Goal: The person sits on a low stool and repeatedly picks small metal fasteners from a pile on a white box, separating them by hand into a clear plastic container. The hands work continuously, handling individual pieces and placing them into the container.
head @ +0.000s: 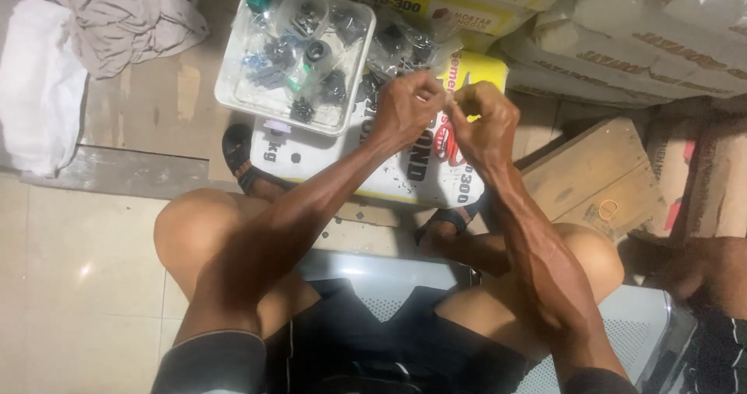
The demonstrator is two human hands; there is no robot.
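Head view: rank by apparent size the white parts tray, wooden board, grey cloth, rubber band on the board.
Largest to smallest:
1. White parts tray
2. Grey cloth and wooden board, too close to rank; the cloth is cut off by the frame edge
3. Rubber band

I sit with my knees apart, my left hand and right hand raised close together, fingertips pinched around something too small to make out. Below them lies a white and yellow sack, and just beyond my left hand a clear plastic tray of small black and green parts rests partly on it. A wooden board lies to my right, crumpled cloth at far left.
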